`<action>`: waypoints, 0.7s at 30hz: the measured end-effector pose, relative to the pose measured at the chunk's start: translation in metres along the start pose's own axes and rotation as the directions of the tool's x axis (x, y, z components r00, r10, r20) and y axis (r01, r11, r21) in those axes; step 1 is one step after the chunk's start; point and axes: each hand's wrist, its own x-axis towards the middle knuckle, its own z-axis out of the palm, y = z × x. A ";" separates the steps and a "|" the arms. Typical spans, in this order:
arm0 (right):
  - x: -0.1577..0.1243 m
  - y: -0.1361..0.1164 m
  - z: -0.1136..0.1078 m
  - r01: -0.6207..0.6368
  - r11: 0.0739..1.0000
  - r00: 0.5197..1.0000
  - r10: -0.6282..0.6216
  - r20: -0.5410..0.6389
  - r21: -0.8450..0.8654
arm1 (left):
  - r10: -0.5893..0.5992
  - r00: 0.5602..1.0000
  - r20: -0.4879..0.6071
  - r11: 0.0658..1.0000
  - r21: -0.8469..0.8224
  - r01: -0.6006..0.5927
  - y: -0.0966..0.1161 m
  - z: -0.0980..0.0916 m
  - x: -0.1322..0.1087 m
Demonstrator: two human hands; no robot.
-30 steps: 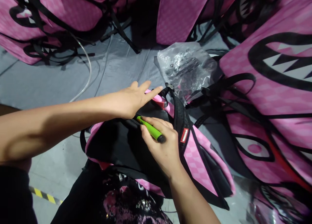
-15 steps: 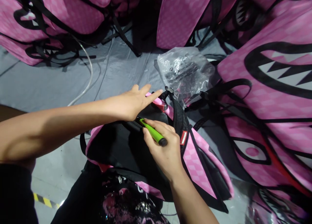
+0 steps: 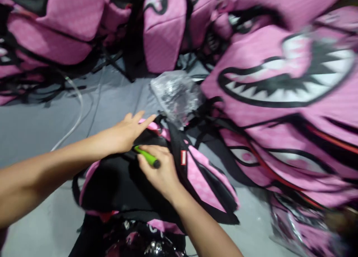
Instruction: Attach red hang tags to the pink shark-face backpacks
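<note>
A black and pink backpack (image 3: 112, 186) lies in front of me, its black side facing up. My left hand (image 3: 125, 132) rests on its upper part with the fingers spread, near a pink edge. In my right hand (image 3: 159, 167) is a green marker pen (image 3: 147, 156) with a black end, gripped between thumb and fingers. Its front end points at the black fabric close to my left palm; the tip itself is hidden. A black strap with a red label (image 3: 183, 157) lies just right of my right hand.
Pink backpacks with shark-teeth prints (image 3: 279, 85) are heaped at the right, and more pink bags (image 3: 165, 37) line the back. A crumpled clear plastic bag (image 3: 179, 94) sits beyond the backpack. A pale cord (image 3: 79, 104) curves over the grey surface (image 3: 36, 134) at left.
The camera view has swung to the right, so everything sits further left and slightly lower. Both hands and the marker pen keep nearly the same position on the backpack.
</note>
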 end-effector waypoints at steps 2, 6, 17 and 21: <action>0.005 -0.005 -0.007 -0.030 0.993 0.998 0.023 0.059 0.113 | -0.020 1.000 0.014 1.000 0.012 0.020 -0.003 0.002 0.000; 0.012 -0.002 -0.060 0.112 0.987 0.970 -0.083 -0.229 0.117 | -0.002 1.000 -0.022 0.999 0.033 0.002 -0.007 0.006 -0.005; 0.123 0.136 -0.108 -0.325 0.564 0.881 0.473 -0.026 -0.759 | -0.049 0.999 -0.010 0.999 0.017 0.049 -0.001 0.003 -0.005; 0.127 0.139 -0.099 -0.260 0.522 0.876 0.482 0.029 -0.812 | -0.041 0.999 -0.023 0.999 0.018 0.041 -0.001 0.004 -0.005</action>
